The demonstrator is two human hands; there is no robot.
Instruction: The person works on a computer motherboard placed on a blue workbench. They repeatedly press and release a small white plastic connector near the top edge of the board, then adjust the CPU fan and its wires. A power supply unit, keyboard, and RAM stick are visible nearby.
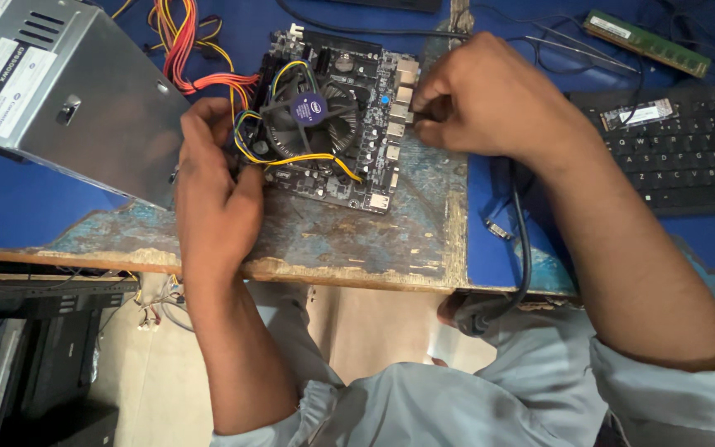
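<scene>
A small black motherboard [333, 124] lies flat on a worn blue table [349, 240] whose paint has flaked to bare wood, between a person's two hands. At the board's centre sits a round finned cooler with a fan [308, 116] bearing a purple hub sticker, and yellow, blue and black wires [308, 159] loop across it. Silver port blocks line the board's edge nearest the right hand.

The left hand [213, 178] wraps the board's near-left corner, fingers curled closed against its edge and thumb pressed alongside. The right hand [482, 95] is bunched at the port side, its fingertips pinched together on something at the silver connectors; what they hold cannot be made out.

Just beyond the left hand stands a tilted grey metal power supply box [76, 91], its case shut, with a bundle of red, orange and yellow cables [188, 50] running from it toward the board. Past the right wrist lies a black keyboard [688, 149] with a small drive card [637, 114] resting on it, and farther off a green memory stick [647, 41]. A black cable [523, 248] drops under the right forearm over the table edge.
</scene>
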